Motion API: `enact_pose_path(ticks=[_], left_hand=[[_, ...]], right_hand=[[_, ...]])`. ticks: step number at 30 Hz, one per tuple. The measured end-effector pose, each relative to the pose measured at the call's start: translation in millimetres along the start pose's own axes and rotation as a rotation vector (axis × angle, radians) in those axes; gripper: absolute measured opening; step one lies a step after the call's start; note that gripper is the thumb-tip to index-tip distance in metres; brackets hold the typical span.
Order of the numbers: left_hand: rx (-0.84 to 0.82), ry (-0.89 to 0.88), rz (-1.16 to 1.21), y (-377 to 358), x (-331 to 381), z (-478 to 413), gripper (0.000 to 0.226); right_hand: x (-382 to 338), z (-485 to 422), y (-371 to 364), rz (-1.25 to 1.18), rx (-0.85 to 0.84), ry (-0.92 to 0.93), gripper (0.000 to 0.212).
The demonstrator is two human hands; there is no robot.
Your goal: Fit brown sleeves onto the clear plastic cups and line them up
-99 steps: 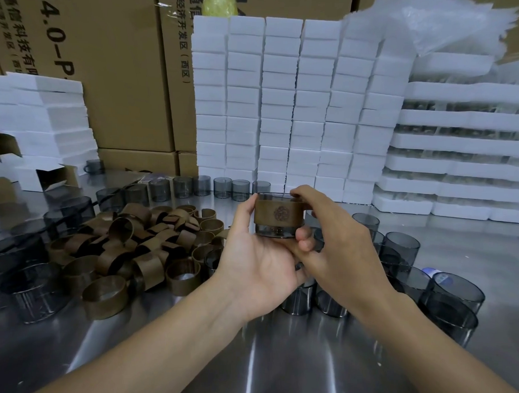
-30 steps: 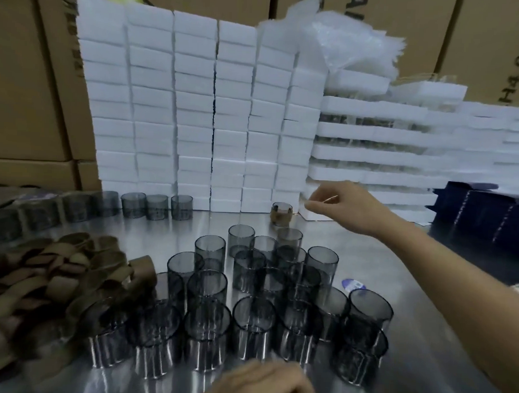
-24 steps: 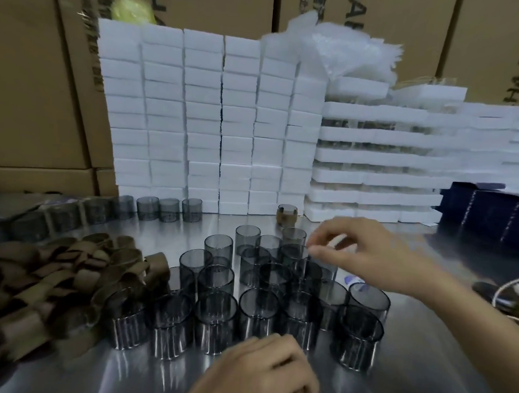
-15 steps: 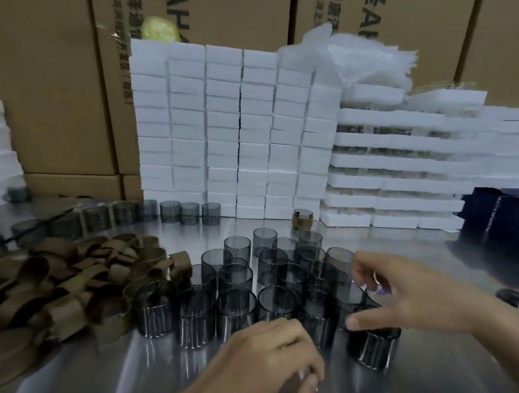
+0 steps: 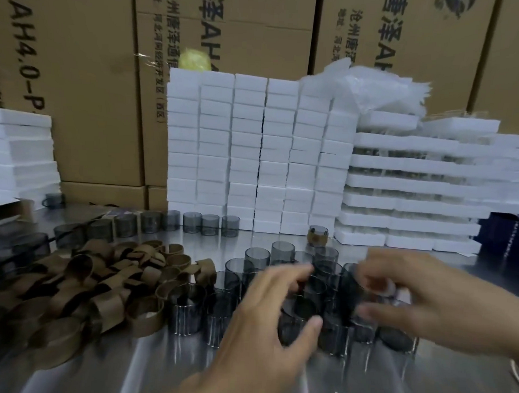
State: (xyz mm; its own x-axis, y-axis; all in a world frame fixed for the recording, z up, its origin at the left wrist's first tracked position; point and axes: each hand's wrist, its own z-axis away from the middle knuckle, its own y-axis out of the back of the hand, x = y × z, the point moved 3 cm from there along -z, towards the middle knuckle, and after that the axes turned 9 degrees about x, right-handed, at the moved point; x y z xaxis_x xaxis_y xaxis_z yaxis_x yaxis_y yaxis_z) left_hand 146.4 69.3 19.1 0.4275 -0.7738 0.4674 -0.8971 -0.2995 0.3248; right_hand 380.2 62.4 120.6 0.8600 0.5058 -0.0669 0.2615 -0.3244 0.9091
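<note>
A cluster of several smoky clear cups (image 5: 240, 270) stands mid-table. My right hand (image 5: 434, 305) hovers over its right side, and its fingers and thumb curl round one blurred clear cup (image 5: 372, 293). My left hand (image 5: 265, 323) reaches over the front of the cluster with spread, relaxed fingers and holds nothing. A heap of brown sleeves (image 5: 102, 285) lies to the left. One cup with a brown sleeve (image 5: 318, 236) stands alone at the back, by the foam stacks. A curved row of bare cups (image 5: 192, 222) runs along the back left.
The table (image 5: 158, 375) is shiny metal. White foam block stacks (image 5: 254, 155) and foam trays (image 5: 411, 184) wall off the back, with cardboard boxes (image 5: 89, 72) behind. A dark blue box (image 5: 510, 234) sits at far right, more foam at far left.
My right hand set the sleeved cup down at the back, came back to the cluster and closed on a bare cup. My left hand rose from the front edge toward it.
</note>
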Motion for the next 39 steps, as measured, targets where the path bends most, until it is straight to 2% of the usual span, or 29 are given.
enact_pose_path(ticks=[2, 4, 7, 9, 13, 17, 25, 33, 35, 39], left_hand=[[0.074, 0.106, 0.010, 7, -4, -8, 0.075], [0.130, 0.116, -0.002, 15, -9, -16, 0.080], [0.225, 0.113, -0.010, 29, -25, -26, 0.086], [0.270, 0.120, 0.002, 36, -37, -30, 0.086], [0.334, 0.041, 0.064, 39, -35, -34, 0.080], [0.363, 0.066, 0.086, 44, -30, -37, 0.073], [0.393, 0.085, 0.030, 51, -22, -40, 0.066], [0.396, 0.072, 0.160, 57, -25, -47, 0.067], [0.346, 0.175, 0.307, 58, -29, -52, 0.071], [0.134, 0.629, 0.812, 51, -31, -54, 0.070]], right_hand=[[-36, -16, -7, 0.029, 0.172, 0.107, 0.027], [-65, -33, -24, 0.027, 0.306, 0.190, 0.013], [-84, -51, -55, -0.087, 0.439, 0.214, 0.016], [-85, -54, -71, -0.190, 0.519, 0.214, 0.027], [-78, -46, -88, -0.483, 0.638, 0.121, 0.066], [-73, -34, -103, -0.672, 0.643, -0.001, 0.077], [-75, -30, -115, -0.559, 0.515, 0.036, 0.085], [-73, -29, -125, -0.502, 0.466, 0.075, 0.093], [-73, -30, -121, -0.483, 0.517, 0.080, 0.095], [-70, -32, -114, -0.501, 0.598, 0.096, 0.096]])
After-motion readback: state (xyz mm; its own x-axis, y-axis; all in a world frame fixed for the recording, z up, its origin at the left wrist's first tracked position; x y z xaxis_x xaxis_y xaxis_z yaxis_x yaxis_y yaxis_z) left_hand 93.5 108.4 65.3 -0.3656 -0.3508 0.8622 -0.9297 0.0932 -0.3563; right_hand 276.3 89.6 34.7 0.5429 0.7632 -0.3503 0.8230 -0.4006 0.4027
